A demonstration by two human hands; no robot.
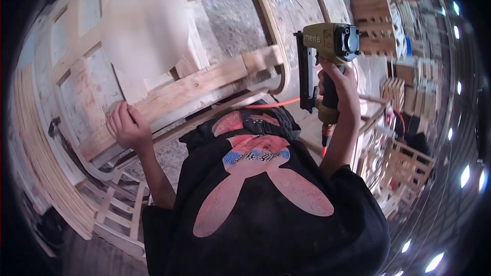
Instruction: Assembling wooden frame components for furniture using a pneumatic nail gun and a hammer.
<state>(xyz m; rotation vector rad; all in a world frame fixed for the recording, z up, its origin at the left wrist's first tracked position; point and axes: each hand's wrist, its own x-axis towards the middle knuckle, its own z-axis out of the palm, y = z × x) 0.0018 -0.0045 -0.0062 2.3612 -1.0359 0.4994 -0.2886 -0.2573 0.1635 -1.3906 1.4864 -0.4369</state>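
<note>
My right hand is wrapped around the handle of an olive-green and black pneumatic nail gun, held up at the right of the bench with its long black magazine upright. From its base an orange air hose runs off. My left hand has its fingers curled on the near wooden plank, which lies across a slatted wooden frame. Part of this frame is hidden by a round blurred patch. The nail gun is apart from the wood.
A curved metal rail bends around the frame's right corner. Long boards are stacked at the left, and a slatted wooden piece sits below them. Pallet-like wooden stacks stand at the right, with a slatted crate lower down.
</note>
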